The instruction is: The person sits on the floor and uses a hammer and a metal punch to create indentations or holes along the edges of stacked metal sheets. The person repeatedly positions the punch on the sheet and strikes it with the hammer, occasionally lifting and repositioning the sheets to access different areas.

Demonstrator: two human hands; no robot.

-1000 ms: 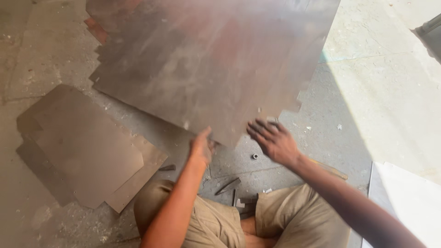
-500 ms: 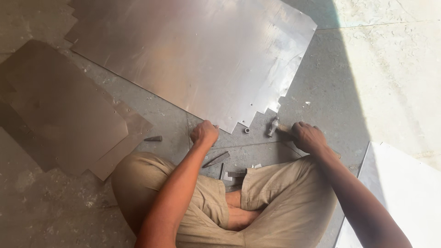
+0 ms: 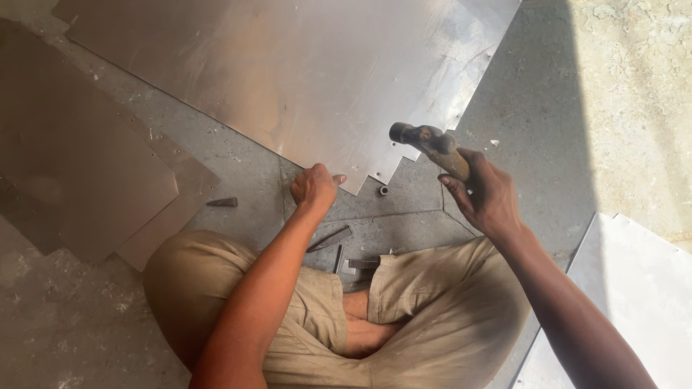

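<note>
Steel sheet (image 3: 288, 79), dull, notched edge; left hand (image 3: 313, 187) fingers pinching it; right hand (image 3: 486, 194) fingers clenched rnd hammer (image 3: 431, 146).

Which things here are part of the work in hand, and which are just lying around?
In use: hammer held raised in right hand; large metal sheet under left hand.

Lying about: brown sheets, small punch, small nut, hand tools by the knees, pale sheet.

We see harsh sunlight at right on the pale rough concrete floor (image 3: 634, 108), shade elsewhere (soft glare on the large grey metal sheet (image 3: 288, 79)); sharp focus.
</note>
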